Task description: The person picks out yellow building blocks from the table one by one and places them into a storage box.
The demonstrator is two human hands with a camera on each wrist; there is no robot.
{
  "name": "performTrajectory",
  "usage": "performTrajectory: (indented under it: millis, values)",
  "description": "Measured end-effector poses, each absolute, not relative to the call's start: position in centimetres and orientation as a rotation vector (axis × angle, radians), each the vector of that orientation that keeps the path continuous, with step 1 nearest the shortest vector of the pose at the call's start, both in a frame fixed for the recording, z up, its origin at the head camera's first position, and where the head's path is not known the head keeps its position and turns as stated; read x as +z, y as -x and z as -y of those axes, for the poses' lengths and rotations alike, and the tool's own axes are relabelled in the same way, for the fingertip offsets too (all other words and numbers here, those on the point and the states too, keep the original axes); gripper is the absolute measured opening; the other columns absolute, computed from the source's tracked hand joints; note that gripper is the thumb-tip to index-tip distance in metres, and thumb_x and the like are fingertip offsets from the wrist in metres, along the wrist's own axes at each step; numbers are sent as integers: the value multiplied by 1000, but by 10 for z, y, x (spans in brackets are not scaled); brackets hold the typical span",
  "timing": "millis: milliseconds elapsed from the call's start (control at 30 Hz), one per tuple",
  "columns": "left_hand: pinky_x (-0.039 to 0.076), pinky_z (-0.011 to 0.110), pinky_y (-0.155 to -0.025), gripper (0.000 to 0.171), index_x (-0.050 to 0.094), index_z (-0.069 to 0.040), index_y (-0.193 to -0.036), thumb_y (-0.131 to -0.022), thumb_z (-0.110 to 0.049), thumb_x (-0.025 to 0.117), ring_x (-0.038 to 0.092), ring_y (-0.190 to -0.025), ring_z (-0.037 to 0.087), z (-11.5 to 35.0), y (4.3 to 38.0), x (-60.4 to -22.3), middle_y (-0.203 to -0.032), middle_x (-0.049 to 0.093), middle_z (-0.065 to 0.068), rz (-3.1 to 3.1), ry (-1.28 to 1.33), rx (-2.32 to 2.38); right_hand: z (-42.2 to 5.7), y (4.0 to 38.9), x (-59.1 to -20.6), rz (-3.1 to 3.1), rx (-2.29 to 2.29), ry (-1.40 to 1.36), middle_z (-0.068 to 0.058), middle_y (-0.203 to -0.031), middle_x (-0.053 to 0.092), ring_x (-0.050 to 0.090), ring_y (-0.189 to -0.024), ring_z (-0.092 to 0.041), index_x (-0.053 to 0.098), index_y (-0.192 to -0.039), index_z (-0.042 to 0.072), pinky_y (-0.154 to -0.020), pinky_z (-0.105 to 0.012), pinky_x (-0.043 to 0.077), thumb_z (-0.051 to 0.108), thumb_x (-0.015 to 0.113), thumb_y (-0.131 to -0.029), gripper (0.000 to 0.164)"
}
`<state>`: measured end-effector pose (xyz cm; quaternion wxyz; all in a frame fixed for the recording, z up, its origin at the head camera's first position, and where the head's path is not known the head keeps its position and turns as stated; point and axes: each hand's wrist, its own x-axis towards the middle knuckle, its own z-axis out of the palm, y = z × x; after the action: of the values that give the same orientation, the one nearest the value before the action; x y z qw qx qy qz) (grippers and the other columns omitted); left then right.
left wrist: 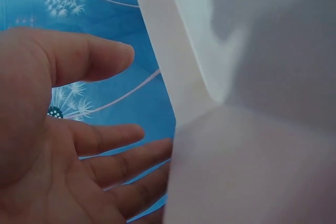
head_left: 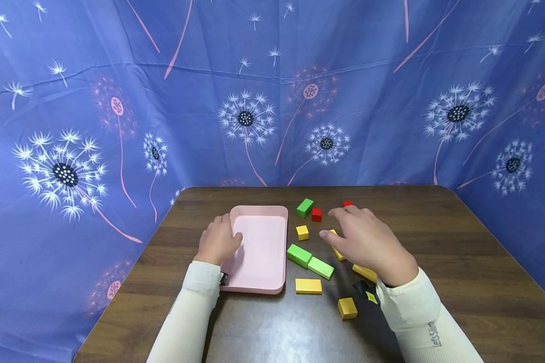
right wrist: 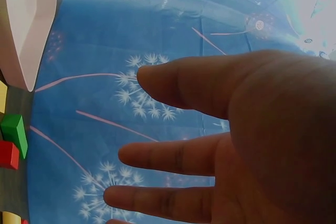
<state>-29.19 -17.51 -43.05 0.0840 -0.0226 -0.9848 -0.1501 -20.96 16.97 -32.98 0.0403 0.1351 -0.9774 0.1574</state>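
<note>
A shallow pink tray (head_left: 259, 247) lies on the left half of the table. Over its left rim hovers my left hand (head_left: 218, 239), thumb apart from the fingers and nothing held; in the left wrist view the fingers reach close to the tray wall (left wrist: 205, 166), and I cannot tell if they touch. My right hand (head_left: 368, 242) is above the blocks on the right, its fingers extended and holding nothing. Near it are a red cube (head_left: 316, 215), a yellow block (head_left: 338, 249) and a gold block (head_left: 365, 273). Another red block (head_left: 347, 203) shows partly behind the right hand.
Between tray and right hand lie a green block (head_left: 305, 207), a small yellow cube (head_left: 302, 232), two light green blocks (head_left: 299, 255) end to end, and a flat yellow block (head_left: 308, 286). A gold cube (head_left: 347, 308) sits nearer. Blue dandelion-print cloth (head_left: 272, 101) surrounds the wooden table (head_left: 458, 262).
</note>
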Motion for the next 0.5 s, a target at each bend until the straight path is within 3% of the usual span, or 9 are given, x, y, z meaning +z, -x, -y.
performTrajectory:
  millis: [500]
  values:
    - [53,61,-95,70,45,7,-144,-94,-36,67,64,-114,45,179,298,-447,-130,62,27,2940,32,-424,-169,214,-333,3034,466,-421,-20,-143,60,55,-127,-48,62,-140,8,-99,-70,48,48,67,-97,59]
